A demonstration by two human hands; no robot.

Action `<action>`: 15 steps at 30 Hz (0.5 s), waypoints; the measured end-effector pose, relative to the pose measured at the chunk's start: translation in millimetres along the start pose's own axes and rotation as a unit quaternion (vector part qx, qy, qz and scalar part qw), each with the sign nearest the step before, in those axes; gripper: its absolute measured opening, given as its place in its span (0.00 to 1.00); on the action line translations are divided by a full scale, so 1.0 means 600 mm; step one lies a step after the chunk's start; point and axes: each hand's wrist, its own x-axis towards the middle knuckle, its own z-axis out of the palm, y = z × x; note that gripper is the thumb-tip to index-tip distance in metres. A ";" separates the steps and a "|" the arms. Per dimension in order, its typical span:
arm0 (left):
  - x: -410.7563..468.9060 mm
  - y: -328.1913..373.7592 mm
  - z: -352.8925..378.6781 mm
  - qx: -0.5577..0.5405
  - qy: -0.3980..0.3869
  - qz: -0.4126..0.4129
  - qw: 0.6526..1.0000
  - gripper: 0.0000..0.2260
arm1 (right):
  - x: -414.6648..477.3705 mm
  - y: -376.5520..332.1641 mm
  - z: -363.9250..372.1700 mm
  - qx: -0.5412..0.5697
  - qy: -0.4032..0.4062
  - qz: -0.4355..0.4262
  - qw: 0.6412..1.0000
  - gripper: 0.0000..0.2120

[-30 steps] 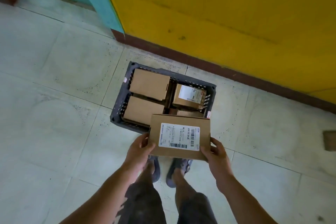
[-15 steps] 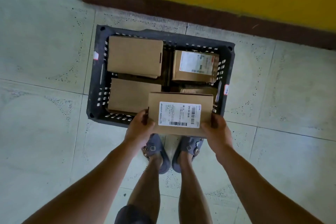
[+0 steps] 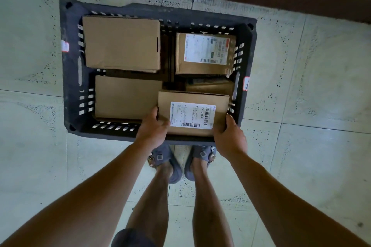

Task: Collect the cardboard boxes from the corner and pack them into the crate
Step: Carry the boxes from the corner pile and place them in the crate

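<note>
Head view: both hands grip a labelled box (image 3: 192, 113) over the near right corner of the dark crate (image 3: 70, 66). The left hand (image 3: 153, 128) curls round its left edge, the right hand (image 3: 228, 136) round its right. Three other boxes lie inside the crate.
</note>
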 end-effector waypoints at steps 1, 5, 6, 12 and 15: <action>0.003 -0.002 -0.001 0.002 -0.007 -0.007 1.000 0.25 | 0.003 0.001 0.002 0.000 -0.006 0.002 1.000 0.21; 0.004 -0.007 -0.018 -0.021 -0.003 0.004 1.000 0.19 | 0.009 -0.006 -0.001 0.013 -0.003 0.004 1.000 0.21; 0.003 -0.010 -0.026 -0.028 0.010 0.008 1.000 0.17 | 0.006 -0.010 -0.001 0.015 0.008 -0.004 1.000 0.21; -0.010 -0.046 -0.095 -0.030 0.114 -0.029 0.993 0.15 | -0.028 -0.062 0.045 0.058 0.009 -0.089 0.994 0.17; -0.005 -0.075 -0.130 0.000 0.172 -0.066 0.983 0.14 | -0.033 -0.106 0.082 0.072 -0.032 -0.095 0.992 0.21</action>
